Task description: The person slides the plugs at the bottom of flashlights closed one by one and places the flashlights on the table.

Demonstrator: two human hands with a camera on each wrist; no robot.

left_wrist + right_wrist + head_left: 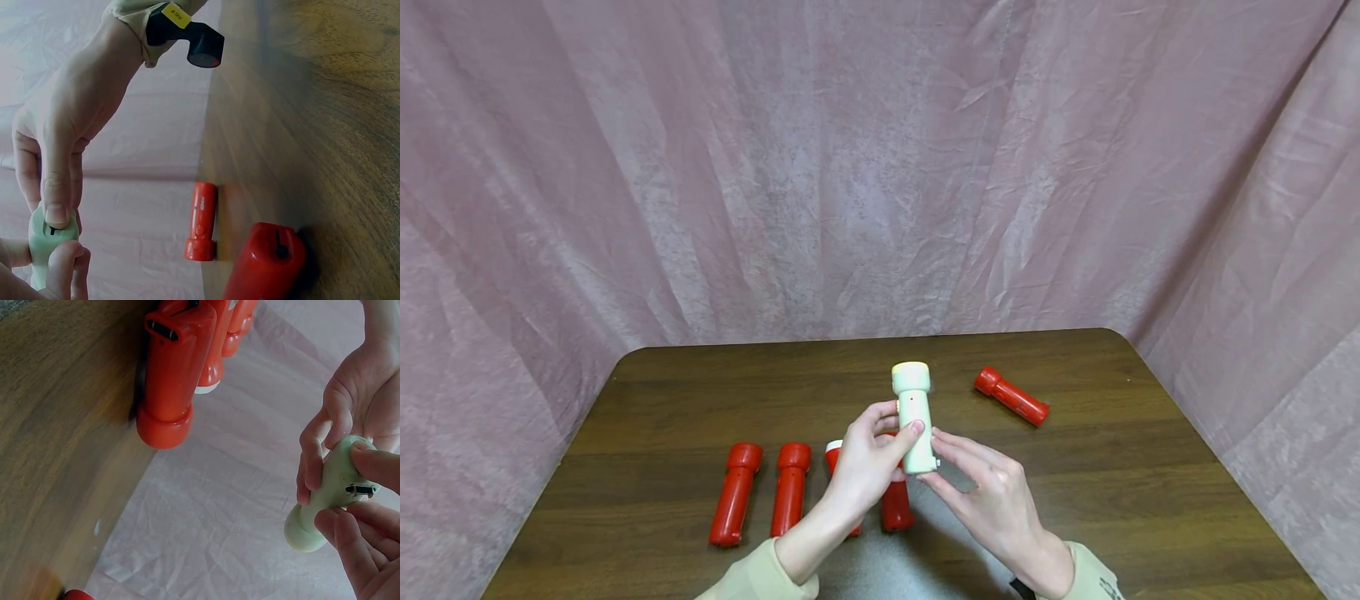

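Observation:
A pale green flashlight [915,408] is held above the table with its head pointing away. My left hand [867,458] grips its body, thumb lying across the top. At the tail end, my right hand [988,492] pinches the flashlight between thumb and fingertips. In the left wrist view, the right hand's thumb [57,212] presses the tail face beside a small dark slot. The right wrist view shows a dark metal-edged slot on the pale green flashlight [306,531], close to the right fingers.
Red flashlights lie on the wooden table [647,467]: one at far left [735,496], another beside it [791,492], and others partly hidden below the left hand. A separate red flashlight [1011,397] lies at the back right. A pink curtain [850,167] hangs behind.

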